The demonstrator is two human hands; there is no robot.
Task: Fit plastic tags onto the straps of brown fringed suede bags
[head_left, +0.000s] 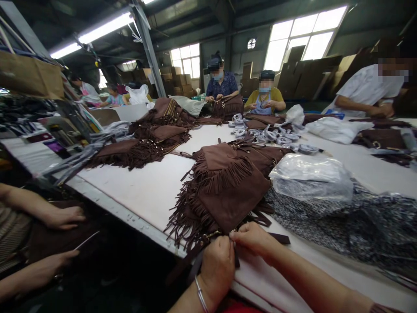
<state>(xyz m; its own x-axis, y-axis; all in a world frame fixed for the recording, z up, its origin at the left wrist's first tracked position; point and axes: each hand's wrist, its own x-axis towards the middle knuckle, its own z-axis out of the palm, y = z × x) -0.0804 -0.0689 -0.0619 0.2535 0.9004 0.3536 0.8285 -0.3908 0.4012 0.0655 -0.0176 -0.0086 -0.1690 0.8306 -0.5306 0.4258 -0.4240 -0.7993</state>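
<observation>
A brown fringed bag (234, 198) lies on the near edge of the table, its plain lower panel pointing toward me. Gold-coloured hardware (211, 236) shows at its near corner, where a brown strap (190, 259) hangs off the edge. My left hand (217, 265), with a silver bangle at the wrist, is closed in a fist around the strap by this corner. Just right of it, my right hand (254, 238) pinches thumb and fingers together at the same corner. Whatever small piece sits between those fingertips is hidden.
More brown fringed bags (130, 152) are heaped across the white table (130, 187). Clear plastic wrap (309, 176) and speckled dark fabric (312, 217) lie to the right. Grey wrapped coils (267, 134) sit farther back. At left, a co-worker's hands (67, 217) work close by; other people sit opposite.
</observation>
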